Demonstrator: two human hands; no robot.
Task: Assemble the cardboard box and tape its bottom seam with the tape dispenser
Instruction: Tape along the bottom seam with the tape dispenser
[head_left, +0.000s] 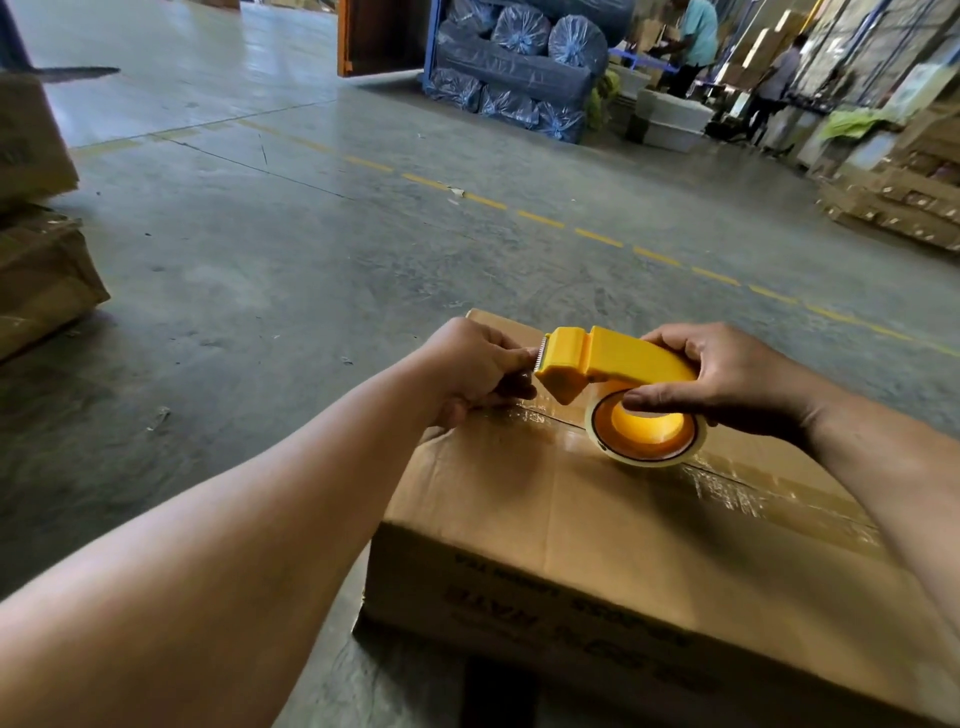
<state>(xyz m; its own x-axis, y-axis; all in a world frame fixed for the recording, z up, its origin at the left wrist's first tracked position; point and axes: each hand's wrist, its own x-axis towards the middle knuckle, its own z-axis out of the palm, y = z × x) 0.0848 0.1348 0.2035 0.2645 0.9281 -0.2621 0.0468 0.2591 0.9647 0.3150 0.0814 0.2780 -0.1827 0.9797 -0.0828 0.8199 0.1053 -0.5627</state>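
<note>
A brown cardboard box (597, 525) stands in front of me, flaps folded shut on top, printed text on its near side. Clear tape (722, 480) runs along the seam between the flaps. A yellow tape dispenser (613, 358) with a roll of clear tape (647, 431) is held just above the seam near the box's far end. My right hand (727, 379) grips its handle. My left hand (478, 369) is closed at the dispenser's toothed blade, pinching what looks like the tape end against the box.
Stacked cardboard boxes (36, 234) sit on the concrete floor at the left. Flattened cartons on a pallet (904, 202) lie at the right. Blue-wrapped bales (519, 67) and people working stand far back. A dashed yellow line (540, 218) crosses the floor.
</note>
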